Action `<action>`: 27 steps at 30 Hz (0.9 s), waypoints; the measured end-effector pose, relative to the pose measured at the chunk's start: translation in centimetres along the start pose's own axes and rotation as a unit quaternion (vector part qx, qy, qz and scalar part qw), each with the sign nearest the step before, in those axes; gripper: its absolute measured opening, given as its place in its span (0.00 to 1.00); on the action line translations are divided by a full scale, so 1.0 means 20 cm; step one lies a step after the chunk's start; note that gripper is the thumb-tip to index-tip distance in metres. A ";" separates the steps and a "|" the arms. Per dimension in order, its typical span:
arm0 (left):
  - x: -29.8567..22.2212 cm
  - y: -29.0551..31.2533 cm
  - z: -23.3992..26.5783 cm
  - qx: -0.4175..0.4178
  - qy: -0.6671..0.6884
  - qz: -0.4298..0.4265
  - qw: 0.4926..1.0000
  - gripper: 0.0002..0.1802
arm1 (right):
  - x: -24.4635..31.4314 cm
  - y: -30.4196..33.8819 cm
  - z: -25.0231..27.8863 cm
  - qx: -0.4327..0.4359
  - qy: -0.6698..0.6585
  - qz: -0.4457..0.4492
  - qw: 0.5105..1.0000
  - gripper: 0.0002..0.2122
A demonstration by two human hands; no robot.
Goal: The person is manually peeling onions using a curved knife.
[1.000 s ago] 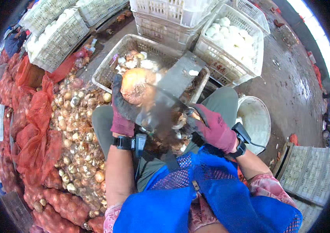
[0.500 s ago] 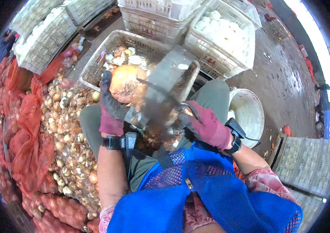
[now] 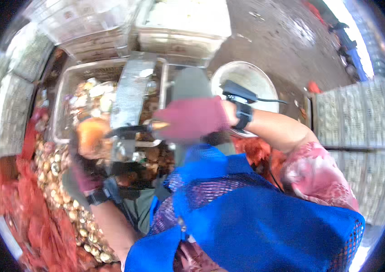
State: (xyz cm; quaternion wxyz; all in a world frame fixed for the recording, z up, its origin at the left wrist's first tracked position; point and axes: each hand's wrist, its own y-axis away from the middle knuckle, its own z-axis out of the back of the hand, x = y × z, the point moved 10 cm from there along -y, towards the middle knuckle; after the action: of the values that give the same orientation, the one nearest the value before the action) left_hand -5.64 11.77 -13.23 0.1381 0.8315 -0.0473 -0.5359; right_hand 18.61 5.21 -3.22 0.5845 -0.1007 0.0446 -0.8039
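My left hand (image 3: 83,170), in a dark-palmed maroon glove, is closed around a large orange-brown onion (image 3: 93,138). My right hand (image 3: 194,120), in a maroon glove and smeared by motion, grips a knife (image 3: 129,130) by its yellowish handle. The dark blade points left, its tip at the onion's right side; whether it touches cannot be told. Both hands are in front of a pale plastic basket (image 3: 59,102) holding onion peelings (image 3: 97,93). A flat grey board (image 3: 133,86) lies across the basket.
Many small onions (image 3: 49,167) are heaped at left beside red mesh sacks (image 3: 43,222). A white bucket (image 3: 265,79) stands beyond my right wrist. Pale crates (image 3: 351,113) are stacked at right. Another crate (image 3: 174,41) with washed-out white contents stands ahead.
My view has swung right, so the basket and board sit farther left in it. The onion stays in my left hand and the knife in my right.
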 end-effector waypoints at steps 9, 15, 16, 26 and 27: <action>0.04 -0.08 0.12 -0.048 0.162 -0.034 0.985 0.26 | -0.02 -0.03 -0.24 -0.094 -0.310 -0.187 0.927 0.15; 0.04 -0.05 -0.08 0.109 0.135 0.068 0.982 0.27 | 0.01 -0.06 -0.06 -0.006 -0.185 -0.082 0.979 0.12; -0.06 0.02 -0.10 0.104 -0.008 -0.062 0.993 0.26 | 0.01 -0.06 -0.10 0.096 -0.145 -0.086 0.981 0.14; 0.11 -0.14 0.03 0.034 0.299 -0.030 0.953 0.35 | 0.00 -0.29 -0.65 -0.076 -0.433 -0.358 0.824 0.15; 0.13 -0.15 0.03 0.063 0.342 -0.027 0.937 0.36 | 0.03 -0.28 -0.68 -0.091 -0.597 -0.441 0.665 0.16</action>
State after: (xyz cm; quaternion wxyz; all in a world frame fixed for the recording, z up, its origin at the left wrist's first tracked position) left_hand -5.29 13.93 -16.54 0.0790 0.9725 -0.0083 -0.2190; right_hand 10.25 5.78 -15.44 0.0514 -0.6193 -0.2902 -0.7277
